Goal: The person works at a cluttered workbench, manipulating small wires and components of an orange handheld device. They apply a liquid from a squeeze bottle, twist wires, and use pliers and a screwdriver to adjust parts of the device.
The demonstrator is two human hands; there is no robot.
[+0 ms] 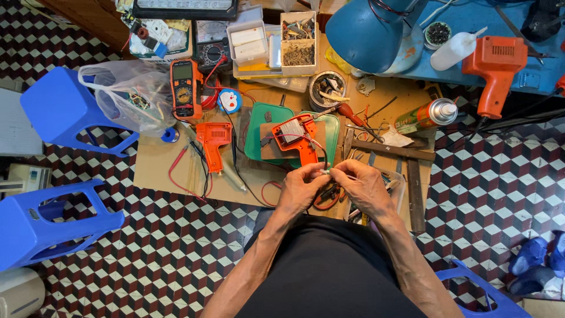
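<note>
Both hands meet over the bench (159, 162): the left hand (301, 187) and right hand (366, 185) pinch the end of a thin wire (315, 145) between their fingertips, probably a bare tip. It loops up to the opened orange tool (296, 136) just beyond them.

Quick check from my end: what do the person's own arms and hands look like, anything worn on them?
Both forearms are bare up to the frame's lower edge; no sleeves reach them. The left hand and right hand wear no gloves, and no watch, wristband or ring shows. The fingers are bare as well. A black garment covers the body between the arms.
</note>
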